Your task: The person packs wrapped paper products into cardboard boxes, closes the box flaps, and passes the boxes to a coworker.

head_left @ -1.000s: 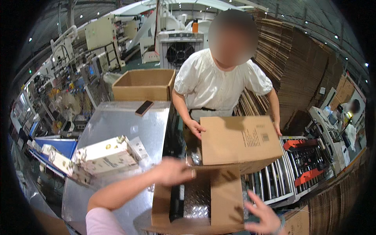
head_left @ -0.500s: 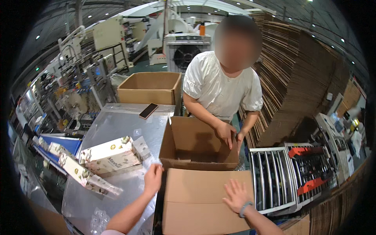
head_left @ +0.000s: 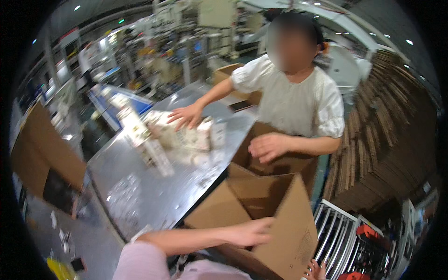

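Observation:
A cardboard box [head_left: 292, 233] stands close in front of me, its top flaps raised and spread around a dark opening. Over it reaches my left hand [head_left: 252, 233], blurred, fingers stretched toward the inner side of the right flap and holding nothing I can see. Low at that flap's outer side, my right hand [head_left: 316, 270] shows only its fingers, spread apart; the rest is cut off. Across from me, a co-worker's hand [head_left: 189, 115] lies on white flower-patterned cartons [head_left: 184, 133]. The co-worker's other hand [head_left: 269, 147] hovers over a second open cardboard box [head_left: 298, 161].
The cartons lie on a metal table [head_left: 196, 198], with crumpled clear plastic [head_left: 123, 196] and a phone [head_left: 240, 106]. A roller conveyor [head_left: 333, 233] runs at the right, before stacked flat cardboard [head_left: 373, 140]. A blue conveyor [head_left: 105, 107] stands at the far left.
The view has swung left. The near box's closed top is now raised into open flaps. My left hand has moved over it, my right to its outer side. The co-worker has reached to the cartons.

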A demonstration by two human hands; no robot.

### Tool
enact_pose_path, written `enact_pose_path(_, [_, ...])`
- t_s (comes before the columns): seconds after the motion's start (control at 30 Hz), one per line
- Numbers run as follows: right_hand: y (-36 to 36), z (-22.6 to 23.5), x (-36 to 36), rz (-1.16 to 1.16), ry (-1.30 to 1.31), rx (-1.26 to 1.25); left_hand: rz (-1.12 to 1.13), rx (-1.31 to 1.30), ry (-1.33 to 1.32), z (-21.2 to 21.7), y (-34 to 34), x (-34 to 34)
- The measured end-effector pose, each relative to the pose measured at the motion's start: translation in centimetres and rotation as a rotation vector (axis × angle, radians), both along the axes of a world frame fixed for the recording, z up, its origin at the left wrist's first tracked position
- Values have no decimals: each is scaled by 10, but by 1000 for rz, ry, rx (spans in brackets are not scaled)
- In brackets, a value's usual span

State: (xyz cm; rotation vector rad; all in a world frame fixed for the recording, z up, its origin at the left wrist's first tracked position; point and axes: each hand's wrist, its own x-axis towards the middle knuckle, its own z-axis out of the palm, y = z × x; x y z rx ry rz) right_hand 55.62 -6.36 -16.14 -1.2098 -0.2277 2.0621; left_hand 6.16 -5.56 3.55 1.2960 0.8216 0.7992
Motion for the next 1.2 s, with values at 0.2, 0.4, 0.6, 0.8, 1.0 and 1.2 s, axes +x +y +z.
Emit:
enact_pose_path(0.2, [62,61,-215,165,-137,449,-300,275,391,-81,-18,96])
enact_pose_path(0.4, [99,52,-257,95,-676,628,404,364,578,-7,3,-120])
enact_pose_path(0.6, [106,61,-229,128,-975,325,1587,494,590,-16,-28,-377])
enact_pose_path(0.8, [148,-46,-110,68,-843,471,1647,369,430,-51,-50,-403])
enact_pose_path(1.0, [110,15,-215,44,-873,370,1694,309,557,-73,-68,-370])
enact_pose_path(1.2, [101,34,-244,-29,-883,420,1652,322,526,-58,-74,-371])
